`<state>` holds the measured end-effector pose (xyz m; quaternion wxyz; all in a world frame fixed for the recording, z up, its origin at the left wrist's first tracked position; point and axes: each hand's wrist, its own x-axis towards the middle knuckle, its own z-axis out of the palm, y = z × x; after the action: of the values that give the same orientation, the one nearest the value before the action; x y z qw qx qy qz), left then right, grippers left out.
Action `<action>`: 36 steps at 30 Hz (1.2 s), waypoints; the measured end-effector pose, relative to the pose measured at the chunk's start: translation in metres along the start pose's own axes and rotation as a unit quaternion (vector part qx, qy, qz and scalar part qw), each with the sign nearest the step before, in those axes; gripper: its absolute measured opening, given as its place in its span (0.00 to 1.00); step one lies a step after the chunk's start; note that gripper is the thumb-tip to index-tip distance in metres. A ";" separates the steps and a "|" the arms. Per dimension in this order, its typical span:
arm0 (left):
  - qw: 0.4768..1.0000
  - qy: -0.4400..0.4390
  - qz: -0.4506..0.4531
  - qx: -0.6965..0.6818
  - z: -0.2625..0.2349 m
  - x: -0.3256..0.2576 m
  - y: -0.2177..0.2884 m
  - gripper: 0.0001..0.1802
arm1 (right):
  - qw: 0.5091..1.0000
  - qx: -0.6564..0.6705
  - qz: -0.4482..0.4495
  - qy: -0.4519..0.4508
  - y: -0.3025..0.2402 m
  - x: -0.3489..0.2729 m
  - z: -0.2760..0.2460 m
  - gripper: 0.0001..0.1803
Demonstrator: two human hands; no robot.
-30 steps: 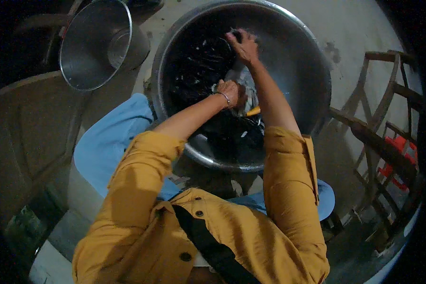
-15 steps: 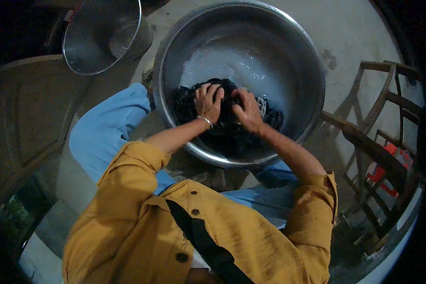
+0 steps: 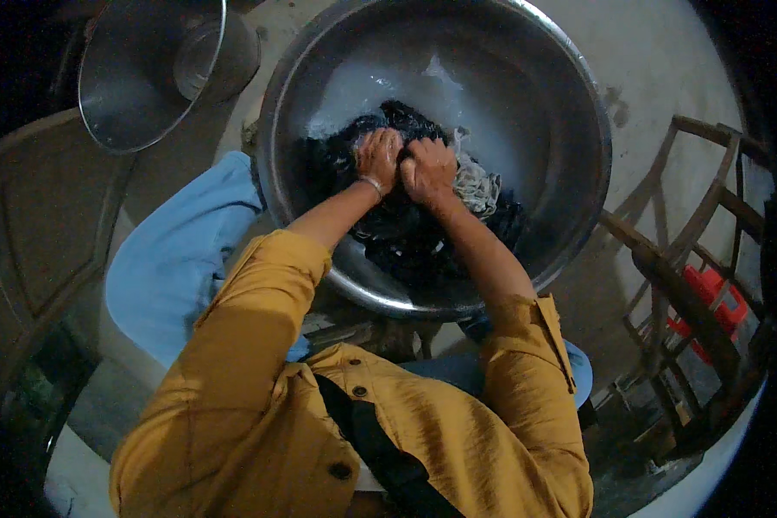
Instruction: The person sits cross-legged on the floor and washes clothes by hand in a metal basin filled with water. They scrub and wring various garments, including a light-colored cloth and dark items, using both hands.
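Observation:
A wide metal basin (image 3: 554, 203) stands in front of me with cloudy, sudsy water (image 3: 423, 79) in its far part. Dark wet cloth (image 3: 397, 229) lies bunched in the near half of it. My left hand (image 3: 378, 158) is closed on a fold of this cloth, a bracelet at its wrist. Right beside it, my right hand (image 3: 429, 169) is also closed on the dark cloth, knuckles up. A pale grey crumpled cloth (image 3: 477, 188) shows just right of my right hand. Folds hide the fingertips of both hands.
A metal bucket (image 3: 128, 82) is at the upper left, its mouth toward me. A brown wooden panel (image 3: 47, 207) is at the left. To the right is a wooden frame (image 3: 691, 281) with a red plastic object (image 3: 708, 298) behind it. My knees flank the basin.
My hands have gone from spread fingers pressing on the dark cloth to a closed grip, close together. More of the pale cloth shows, and the dark cloth has shifted.

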<state>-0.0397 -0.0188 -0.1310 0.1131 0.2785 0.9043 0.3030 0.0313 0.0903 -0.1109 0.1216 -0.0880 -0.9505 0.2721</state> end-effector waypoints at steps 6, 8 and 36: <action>0.974 -0.096 -0.063 0.196 -0.040 0.069 0.033 0.17 | 0.865 0.296 0.239 -0.327 0.066 0.101 0.004 0.25; 0.970 -0.060 -0.071 0.224 -0.065 0.068 0.036 0.23 | 0.943 0.212 0.180 -0.184 0.086 0.116 0.026 0.28; 0.996 -0.045 -0.035 -0.075 0.012 -0.018 0.035 0.15 | 0.998 -0.014 -0.044 0.052 0.031 -0.021 -0.011 0.06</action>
<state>-0.0050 -0.0001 -0.1187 0.1850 0.2511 0.8821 0.3531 0.0577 0.1163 -0.1226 0.1811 -0.0616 -0.9496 0.2485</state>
